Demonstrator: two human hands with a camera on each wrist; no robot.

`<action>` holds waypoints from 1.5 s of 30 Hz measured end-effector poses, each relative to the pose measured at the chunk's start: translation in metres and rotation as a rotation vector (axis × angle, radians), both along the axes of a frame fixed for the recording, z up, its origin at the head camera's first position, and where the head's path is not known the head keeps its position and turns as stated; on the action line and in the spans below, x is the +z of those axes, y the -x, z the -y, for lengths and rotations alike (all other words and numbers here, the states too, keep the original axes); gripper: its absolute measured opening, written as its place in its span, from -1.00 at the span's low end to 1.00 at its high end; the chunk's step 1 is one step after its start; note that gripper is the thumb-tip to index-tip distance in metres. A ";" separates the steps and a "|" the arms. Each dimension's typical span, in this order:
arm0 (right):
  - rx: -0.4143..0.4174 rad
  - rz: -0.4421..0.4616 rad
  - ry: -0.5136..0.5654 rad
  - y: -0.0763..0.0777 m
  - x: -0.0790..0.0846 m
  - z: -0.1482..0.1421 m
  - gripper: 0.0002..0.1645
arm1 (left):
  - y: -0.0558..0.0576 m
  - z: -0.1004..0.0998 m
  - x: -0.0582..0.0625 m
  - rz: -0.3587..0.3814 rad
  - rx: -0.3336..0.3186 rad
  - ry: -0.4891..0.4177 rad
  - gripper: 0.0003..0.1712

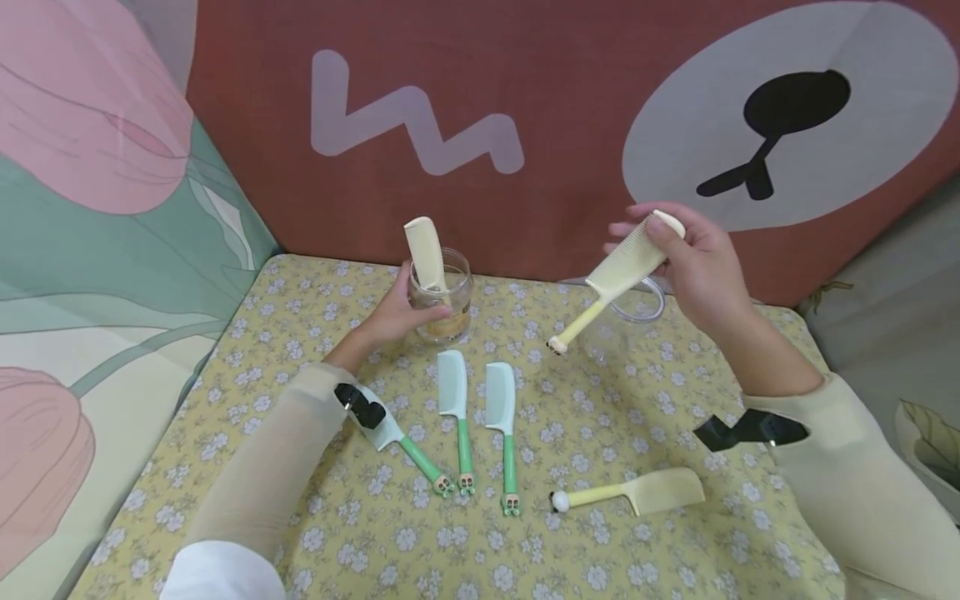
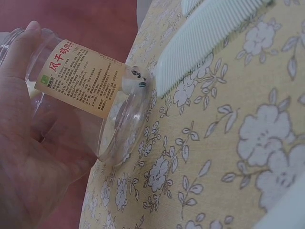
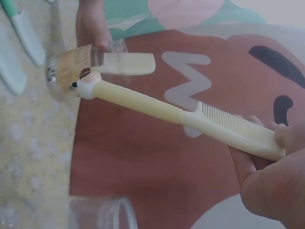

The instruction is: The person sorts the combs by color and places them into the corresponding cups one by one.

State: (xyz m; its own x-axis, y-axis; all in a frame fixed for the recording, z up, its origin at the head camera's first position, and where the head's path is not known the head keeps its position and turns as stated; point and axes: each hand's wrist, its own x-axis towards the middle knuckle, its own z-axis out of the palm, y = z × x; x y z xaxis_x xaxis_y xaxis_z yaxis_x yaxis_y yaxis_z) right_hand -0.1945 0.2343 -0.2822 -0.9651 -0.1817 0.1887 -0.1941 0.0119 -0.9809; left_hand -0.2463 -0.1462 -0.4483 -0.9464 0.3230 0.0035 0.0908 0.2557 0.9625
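- The left hand (image 1: 397, 315) was grasping a clear jar (image 1: 455, 323), its fingers and thumb wrapped around the side (a printed label (image 2: 78, 76) showed just beside the thumb).
- Within that grip's jar stood a yellow comb (image 1: 425, 252), tilted, toothed end up past the rim, handle down inside.
- The right hand (image 1: 708, 271), well apart from the left, pinched a held comb (image 1: 626, 262), also yellow, by its toothed end; the handle slanted down and away from the grip toward the jar's side.
- Beyond the held comb, near the right hand, was a clear container (image 1: 603, 340).
- Nearer the person than the left grip lay three green-handled combs (image 1: 452, 385) on the flowered cloth (image 1: 352, 542).
- Nearer the person than the right grip lay another yellow comb (image 1: 670, 490).
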 end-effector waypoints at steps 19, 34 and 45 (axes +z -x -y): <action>0.051 -0.008 0.077 0.058 0.047 0.085 -0.68 | -0.015 -0.003 0.034 0.038 -0.014 -0.011 0.19; 0.061 -0.013 0.160 0.087 0.034 0.160 -0.71 | -0.001 -0.002 0.010 0.028 -0.020 -0.019 0.17; 0.060 0.005 0.016 0.089 0.006 0.186 -0.66 | 0.000 0.000 -0.001 -0.016 -0.034 -0.058 0.18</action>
State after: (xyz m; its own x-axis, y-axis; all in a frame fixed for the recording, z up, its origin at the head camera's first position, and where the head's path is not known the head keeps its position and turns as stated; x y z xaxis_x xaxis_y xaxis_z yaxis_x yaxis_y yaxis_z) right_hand -0.2831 0.0484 -0.2767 -0.9536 -0.2358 0.1873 -0.1891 -0.0152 -0.9818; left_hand -0.2467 -0.1463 -0.4490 -0.9345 0.3540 0.0379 0.1137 0.1961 0.9740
